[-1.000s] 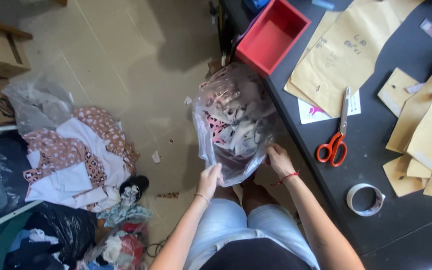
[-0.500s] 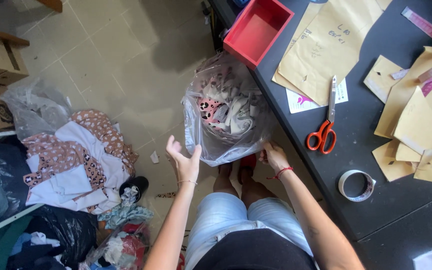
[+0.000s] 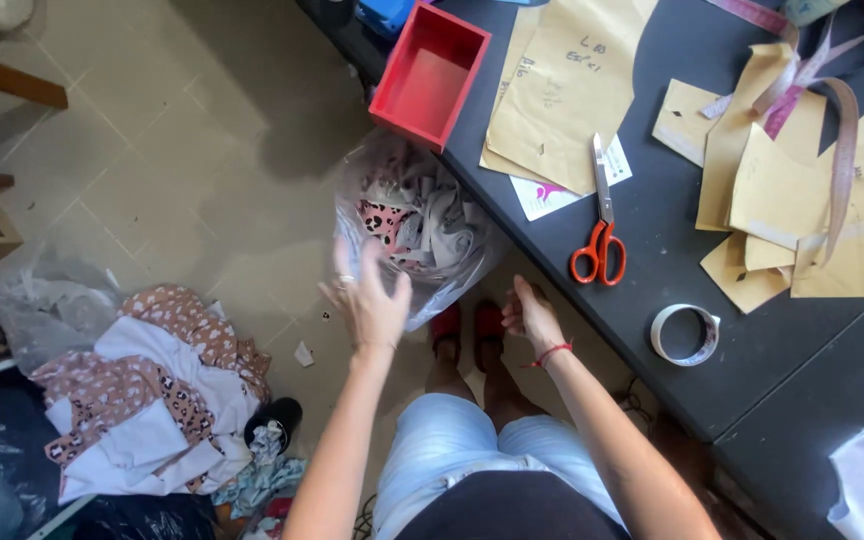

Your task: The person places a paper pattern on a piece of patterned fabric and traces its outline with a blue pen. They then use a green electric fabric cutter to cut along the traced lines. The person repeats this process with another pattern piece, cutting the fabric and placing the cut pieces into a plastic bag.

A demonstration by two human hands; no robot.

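Observation:
A clear plastic bag (image 3: 422, 225) stuffed with pink, grey and white fabric scraps hangs beside the dark table's edge, above my feet in red shoes (image 3: 462, 325). My left hand (image 3: 367, 300) is lifted in front of the bag's lower left side, fingers spread, holding nothing. My right hand (image 3: 530, 312), with a red string at the wrist, is curled at the bag's lower right edge and grips the plastic there.
On the dark table (image 3: 752, 390) lie a red open box (image 3: 430, 75), tan paper pattern pieces (image 3: 572, 80), orange-handled scissors (image 3: 600, 235), a tape roll (image 3: 685, 334) and measuring tapes. On the tiled floor at the left sits a heap of leopard-print and white cloth (image 3: 142, 400), with bags and cardboard boxes.
My left hand let go of the bag and rose in front of it with open fingers. The bag moved up and to the right, still in my right hand.

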